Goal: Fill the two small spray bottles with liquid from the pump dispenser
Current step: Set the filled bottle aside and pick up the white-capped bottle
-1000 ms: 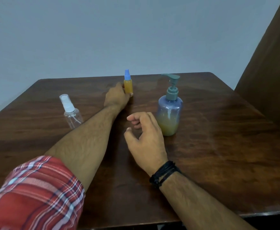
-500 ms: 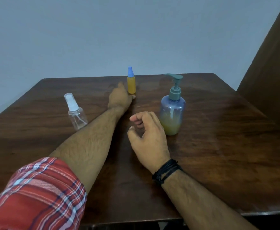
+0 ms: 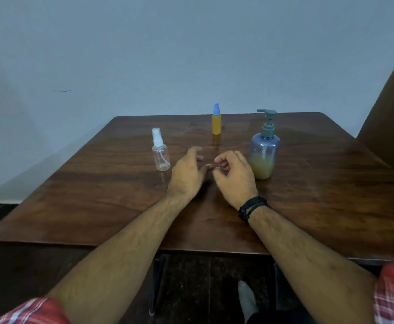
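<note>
Small orange-filled spray bottle with blue cap [image 3: 216,120] stands upright and alone on the dark wooden worktop [image 3: 320,183], well beyond the fingertips of both hands. A second ago the left hand [image 3: 186,176] was stretched out beside this bottle; it is now drawn back toward the body and holds nothing, its fingers [image 3: 195,152] loosely spread above the wood. The right hand [image 3: 234,177], with a black cord bracelet [image 3: 252,206] at the wrist, hovers just beside it, fingers loosely curled and empty. The clear empty spray bottle with white nozzle [image 3: 160,152] stands just left of the left fingers; the translucent blue pump dispenser, partly full of yellow liquid [image 3: 264,155], stands just right of the right fingers. Judged from this, one bottle is filled and set down, and the clear one remains.
</note>
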